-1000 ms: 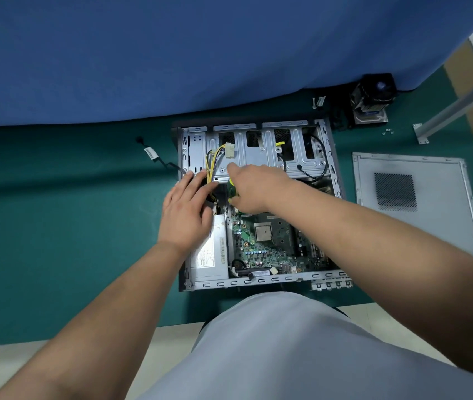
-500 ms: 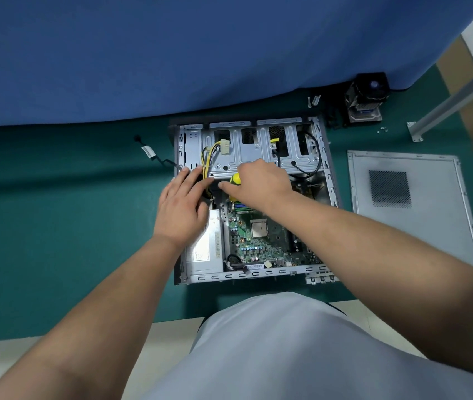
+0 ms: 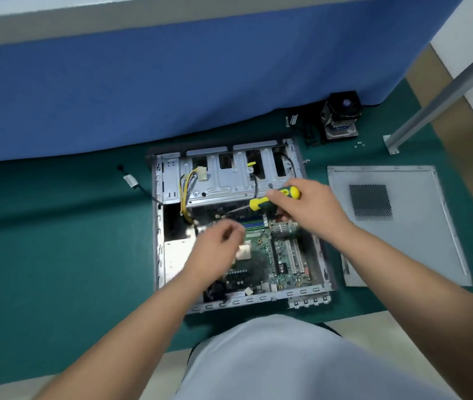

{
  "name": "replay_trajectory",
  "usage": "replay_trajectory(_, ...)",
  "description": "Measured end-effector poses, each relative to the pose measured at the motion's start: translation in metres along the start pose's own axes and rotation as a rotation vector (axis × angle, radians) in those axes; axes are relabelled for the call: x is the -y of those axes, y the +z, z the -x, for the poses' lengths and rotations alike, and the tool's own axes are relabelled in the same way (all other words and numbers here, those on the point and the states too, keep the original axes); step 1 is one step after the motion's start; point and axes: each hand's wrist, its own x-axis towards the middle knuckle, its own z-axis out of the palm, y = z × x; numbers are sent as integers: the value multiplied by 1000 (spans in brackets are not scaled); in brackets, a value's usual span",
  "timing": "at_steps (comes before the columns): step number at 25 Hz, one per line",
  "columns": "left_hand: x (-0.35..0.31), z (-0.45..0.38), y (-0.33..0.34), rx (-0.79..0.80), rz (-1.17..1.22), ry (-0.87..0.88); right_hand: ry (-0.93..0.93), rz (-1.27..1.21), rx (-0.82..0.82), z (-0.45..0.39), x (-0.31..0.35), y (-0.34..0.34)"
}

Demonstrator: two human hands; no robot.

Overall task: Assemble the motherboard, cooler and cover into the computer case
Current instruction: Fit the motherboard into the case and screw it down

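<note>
I see the computer case [image 3: 158, 226] lying open on the green mat [image 3: 56, 241], with the motherboard [image 3: 275, 255] seated inside it. My right hand [image 3: 310, 206] grips the yellow-and-green screwdriver [image 3: 272, 199], its shaft slanting down-left toward the board's upper edge; the tip is lost in shadow under the drive cage [image 3: 220, 180], so I cannot tell what it touches. My left hand [image 3: 215, 252] hovers over the board, blurred, fingers loosely curled, and seems to hold nothing, though its fingertips are smeared. It hides part of the CPU socket [image 3: 244, 251] and the power supply [image 3: 176, 258]. The cover [image 3: 420, 226] lies flat on the mat right of the case, my right forearm crossing its near corner. The cooler [image 3: 340, 116] sits well apart at the mat's far edge, against the blue cloth [image 3: 171, 82].
</note>
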Motion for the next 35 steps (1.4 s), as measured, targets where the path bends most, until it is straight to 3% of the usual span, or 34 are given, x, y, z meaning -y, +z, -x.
replay_trajectory(2, -29, -6, 24, 144, 419, -272, 113, -346, 52, 10, -19, -19)
replay_trajectory(4, -52, -24, 39, 120, 667, -315, 171, -546, 87, 17, -39, -30)
replay_trajectory(6, -75, -43, 49, 45, 764, -267, 182, -570, 160, 20, -52, -37)
replay_trajectory(9, -108, -71, 66, 62, 498, -114, 189, -481, 246, 5, -58, -42)
replay_trajectory(12, -129, -104, 81, 99, 101, 145, 270, -406, 159, -25, -68, -44)
replay_trajectory(15, -118, -143, 74, -80, -328, 340, 386, -461, 72, -58, -95, -59)
replay_trajectory(19, -71, -170, 56, -150, -870, 259, 503, -476, -37, -108, -141, -81)
replay_trajectory(26, -37, -177, 62, -274, -929, 322, 444, -140, -19, -194, -183, -63)
replay_trajectory(29, -31, -179, 64, -300, -930, 356, 360, 9, -100, -220, -184, -44)
replay_trajectory(35, -27, -178, 65, -305, -905, 377, 287, 81, -259, -230, -195, -17)
